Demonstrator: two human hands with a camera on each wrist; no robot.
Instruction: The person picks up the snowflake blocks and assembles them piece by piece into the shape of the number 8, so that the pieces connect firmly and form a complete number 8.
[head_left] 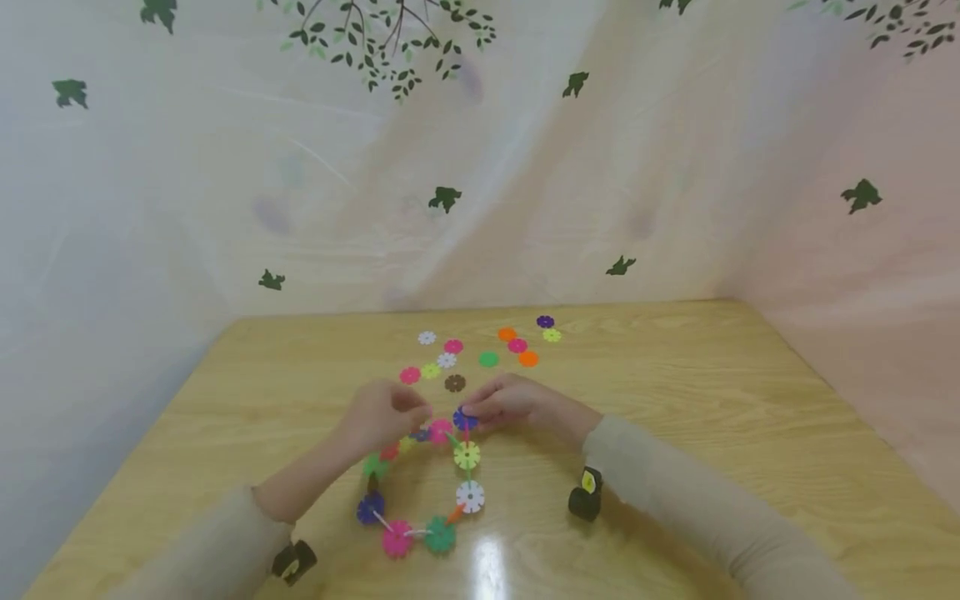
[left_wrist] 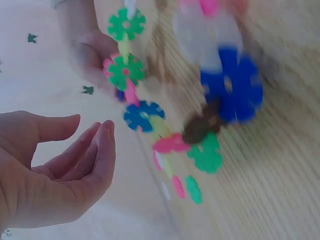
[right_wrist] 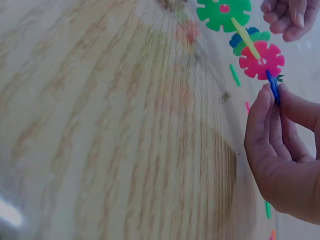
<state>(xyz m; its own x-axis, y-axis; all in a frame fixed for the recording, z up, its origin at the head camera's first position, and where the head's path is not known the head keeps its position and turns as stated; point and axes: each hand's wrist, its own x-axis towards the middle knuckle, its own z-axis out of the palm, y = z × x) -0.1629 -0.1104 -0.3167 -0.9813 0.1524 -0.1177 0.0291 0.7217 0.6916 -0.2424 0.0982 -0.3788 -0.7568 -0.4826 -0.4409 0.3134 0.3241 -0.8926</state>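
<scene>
Head view takes in the whole loop of linked notched discs [head_left: 441, 537], short of the far edge of the table [head_left: 675, 383]; left wrist view alone shows left hand [left_wrist: 55, 190], thumb and fingertips parted. Right hand [right_wrist: 285, 170] pinches a blue notched disc [right_wrist: 273, 88] joined to the loop.

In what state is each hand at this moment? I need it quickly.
Left hand: open, holding nothing.
Right hand: closed, pinching a blue notched disc.
</scene>
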